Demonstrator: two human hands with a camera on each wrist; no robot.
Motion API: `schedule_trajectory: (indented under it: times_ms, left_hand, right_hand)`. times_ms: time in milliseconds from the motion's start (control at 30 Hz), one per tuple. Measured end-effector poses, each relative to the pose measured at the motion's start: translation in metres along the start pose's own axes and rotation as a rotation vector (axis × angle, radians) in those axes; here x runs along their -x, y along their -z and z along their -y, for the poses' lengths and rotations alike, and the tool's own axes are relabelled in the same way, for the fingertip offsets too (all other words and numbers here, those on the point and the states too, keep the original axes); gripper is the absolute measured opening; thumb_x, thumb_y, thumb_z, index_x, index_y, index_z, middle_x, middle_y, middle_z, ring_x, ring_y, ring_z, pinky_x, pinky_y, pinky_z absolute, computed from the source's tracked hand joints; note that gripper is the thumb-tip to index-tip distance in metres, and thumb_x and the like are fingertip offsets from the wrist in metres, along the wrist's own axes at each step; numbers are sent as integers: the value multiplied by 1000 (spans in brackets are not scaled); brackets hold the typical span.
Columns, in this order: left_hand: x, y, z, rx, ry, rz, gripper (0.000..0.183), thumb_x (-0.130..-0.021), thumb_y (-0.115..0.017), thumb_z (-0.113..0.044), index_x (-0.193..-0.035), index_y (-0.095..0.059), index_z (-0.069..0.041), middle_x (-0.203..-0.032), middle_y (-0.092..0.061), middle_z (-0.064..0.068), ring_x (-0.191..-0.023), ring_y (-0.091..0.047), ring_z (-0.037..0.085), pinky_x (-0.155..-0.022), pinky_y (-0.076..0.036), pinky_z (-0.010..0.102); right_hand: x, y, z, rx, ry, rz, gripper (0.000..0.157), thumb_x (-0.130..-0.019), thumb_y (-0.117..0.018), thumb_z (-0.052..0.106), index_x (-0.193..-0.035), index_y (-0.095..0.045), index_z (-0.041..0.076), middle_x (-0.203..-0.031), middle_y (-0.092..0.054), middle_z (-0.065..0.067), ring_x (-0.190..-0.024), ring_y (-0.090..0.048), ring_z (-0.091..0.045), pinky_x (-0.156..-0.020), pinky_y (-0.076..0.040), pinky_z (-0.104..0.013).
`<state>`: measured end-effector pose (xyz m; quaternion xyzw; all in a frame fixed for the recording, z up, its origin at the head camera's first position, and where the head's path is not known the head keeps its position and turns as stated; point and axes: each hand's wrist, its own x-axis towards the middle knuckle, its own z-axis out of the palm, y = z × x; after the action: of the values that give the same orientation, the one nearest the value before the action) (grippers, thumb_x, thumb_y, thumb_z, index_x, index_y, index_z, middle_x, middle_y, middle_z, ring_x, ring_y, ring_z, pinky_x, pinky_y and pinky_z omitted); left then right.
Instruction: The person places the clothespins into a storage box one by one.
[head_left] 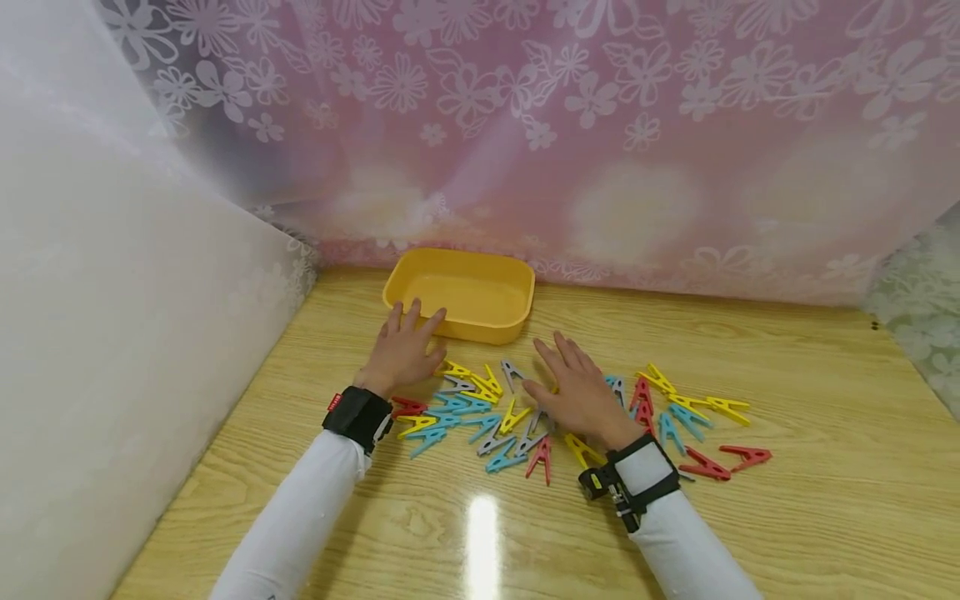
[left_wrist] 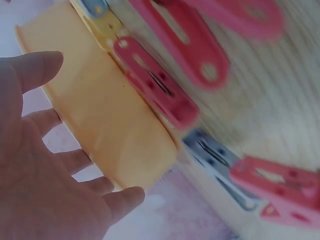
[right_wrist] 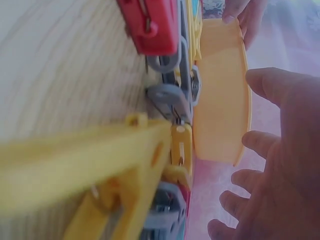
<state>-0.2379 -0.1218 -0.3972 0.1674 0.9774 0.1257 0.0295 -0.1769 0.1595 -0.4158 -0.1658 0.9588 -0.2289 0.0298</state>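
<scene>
My left hand (head_left: pixel 403 354) is at the front left of a yellow plastic tub (head_left: pixel 480 333), fingers spread and holding nothing. In the head view its fingertips overlap the tub's near rim; I cannot tell whether they touch it. Above the pile of clothespins is my right hand (head_left: pixel 583 398), also with spread fingers and nothing in its grasp. Red, yellow, blue and grey clothespins lie loose around both hands, such as a red clothespin (head_left: pixel 540 460), a blue clothespin (head_left: pixel 506 458) and a yellow clothespin (head_left: pixel 582 451). The right hand hides some of them. Inside the tub only bare yellow shows.
The wooden table (head_left: pixel 420 533) runs up to a pink flowered curtain (head_left: pixel 480 167) behind the tub. A white wall covering (head_left: pixel 135 292) borders the left side. More clothespins, including a red clothespin (head_left: pixel 745 457), are scattered to the right of the right hand.
</scene>
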Motion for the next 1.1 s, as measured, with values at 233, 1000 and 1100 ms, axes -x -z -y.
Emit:
schedule_trajectory:
  times_ms: [233,1000,1100]
  left_hand:
    - [0,-2,-21,1,-51,9,62,-99,-51,-36,-152,-25,-21,-156,-9,21,-141,1,43,-108,-10,59]
    - [-14,-19,-88,-119,-140,33,64,-98,-49,-42,-153,-19,-27,-157,-12,14,-142,-3,40,-108,-11,59]
    - [-14,-19,-97,-127,-145,39,65,-99,-49,-43,-153,-18,-28,-157,-11,14,-142,-2,40,-109,-11,58]
  right_hand:
    - [4,4,-9,3,-25,-30,72,-97,-45,50,-153,-19,11,-156,-9,-21,-142,-9,-39,-111,-9,-53]
    - [20,19,-39,-36,-206,-125,83,-96,-47,49,-153,-4,7,-156,-2,-22,-139,-9,-45,-106,-16,-61]
    - [22,20,-41,-38,-227,-131,83,-96,-48,46,-153,-3,7,-156,-1,-22,-139,-9,-45,-105,-16,-62]
